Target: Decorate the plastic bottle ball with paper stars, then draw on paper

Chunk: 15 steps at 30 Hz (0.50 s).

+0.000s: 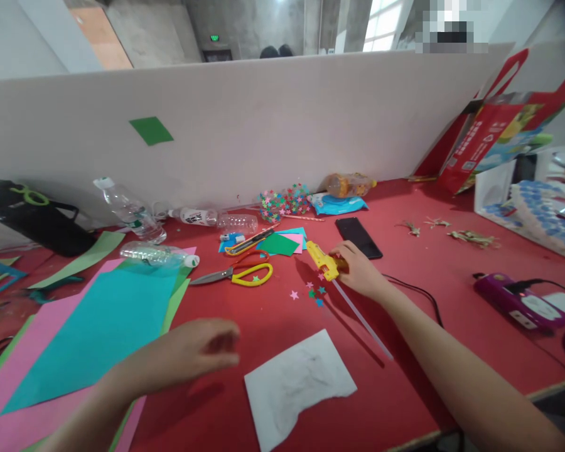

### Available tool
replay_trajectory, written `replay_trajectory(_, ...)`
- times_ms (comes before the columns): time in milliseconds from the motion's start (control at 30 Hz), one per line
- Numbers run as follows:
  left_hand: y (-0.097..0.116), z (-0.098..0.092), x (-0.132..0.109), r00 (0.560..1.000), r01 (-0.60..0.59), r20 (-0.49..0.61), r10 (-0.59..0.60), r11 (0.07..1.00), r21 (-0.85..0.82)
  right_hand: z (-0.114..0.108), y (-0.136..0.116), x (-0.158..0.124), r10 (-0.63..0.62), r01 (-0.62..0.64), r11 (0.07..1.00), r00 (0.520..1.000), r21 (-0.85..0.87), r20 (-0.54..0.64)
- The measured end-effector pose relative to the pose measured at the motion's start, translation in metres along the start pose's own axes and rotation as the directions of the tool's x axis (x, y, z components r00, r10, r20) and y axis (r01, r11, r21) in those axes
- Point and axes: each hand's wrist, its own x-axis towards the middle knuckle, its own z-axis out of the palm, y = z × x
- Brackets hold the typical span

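Right of centre on the red table, the right hand is wrapped around the handle of a bright yellow glue gun, a long translucent glue stick jutting from its back toward the near right. The left hand hovers half-curled, thumb and fingers apart. Loose stars lie beside the gun. Far off, coloured stars cover a clear container, inside or outside I cannot tell; an orange-toned bottle rests on a blue packet. Far left, a clear bottle wears a dark-lettered label; the far-right red bag carries white print, too small to read.
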Motion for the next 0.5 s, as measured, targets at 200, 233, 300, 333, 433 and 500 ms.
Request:
replay_trajectory(200, -0.001, 0.029, 0.07, 0.969, 0.023, -0.246, 0.03, 0.978, 0.209, 0.001, 0.007, -0.004, 0.03, -0.028, 0.995, 0.999, -0.096, 0.016)
replay_trajectory(233, -0.003, 0.03, 0.076, 0.962, 0.047, -0.273, 0.02, 0.97, 0.24, 0.0, 0.009, -0.005, 0.038, -0.035, 0.994, 0.999, -0.106, 0.018)
replay_trajectory(300, -0.008, 0.028, 0.084, 0.961, 0.048, -0.275, 0.038, 0.953, 0.299, 0.0, 0.013, -0.006, 0.047, -0.042, 0.99, 0.998, -0.132, 0.03)
replay_trajectory(333, -0.01, 0.027, 0.087, 0.963, 0.033, -0.262, 0.058, 0.944, 0.329, 0.001, 0.014, -0.007, 0.047, -0.041, 0.989, 0.998, -0.145, 0.04)
replay_trajectory(433, -0.016, 0.023, 0.09, 0.971, -0.045, -0.197, 0.135, 0.912, 0.407, 0.001, 0.017, -0.008, 0.039, -0.026, 0.984, 0.997, -0.177, 0.072)
replay_trajectory(500, -0.02, 0.02, 0.09, 0.968, -0.095, -0.165, 0.187, 0.889, 0.448, -0.002, 0.014, -0.008, 0.034, -0.019, 0.98, 0.996, -0.196, 0.077)
